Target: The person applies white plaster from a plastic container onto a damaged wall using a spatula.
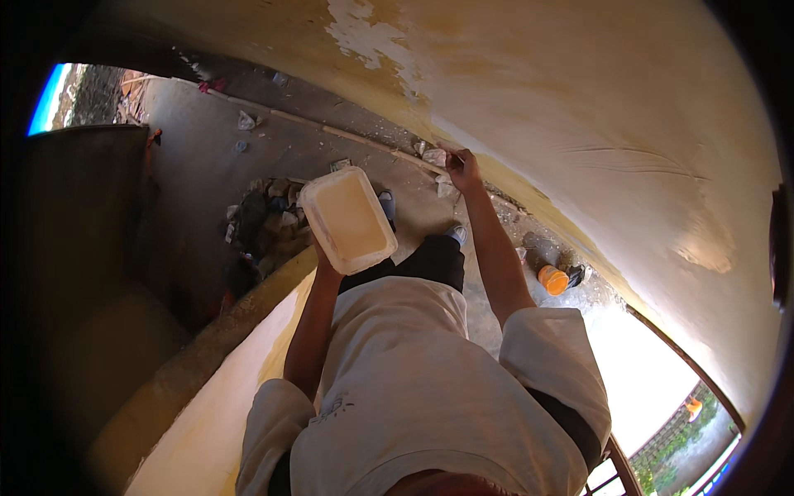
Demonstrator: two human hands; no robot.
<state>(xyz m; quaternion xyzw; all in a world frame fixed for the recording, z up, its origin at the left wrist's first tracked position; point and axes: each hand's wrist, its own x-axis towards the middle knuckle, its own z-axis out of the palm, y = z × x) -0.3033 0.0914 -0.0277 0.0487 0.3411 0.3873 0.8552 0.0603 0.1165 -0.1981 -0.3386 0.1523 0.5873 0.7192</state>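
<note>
My left hand [326, 258] holds a rectangular, pale plastic tub [370, 260] from its near-left side, out in front of my body. A cream-coloured layer fills the tub's inside; whether it is liquid or paste I cannot tell. My right arm reaches forward to the foot of the painted wall [538, 91]. There my right hand [466, 169] is closed, its fingers bent together beside the wall's surface. Whatever sits in those fingers is too small and dark to name. The wall is cream and yellowish, with a peeled whitish patch and rippled marks.
A heap of rubble and rags [269, 215] lies on the floor to the left, beside a low wall [240, 335]. Along the big wall's foot runs a long pole [331, 131]. An orange bucket [552, 280] lies at the right, among debris. Scraps of plastic [246, 121] litter the floor.
</note>
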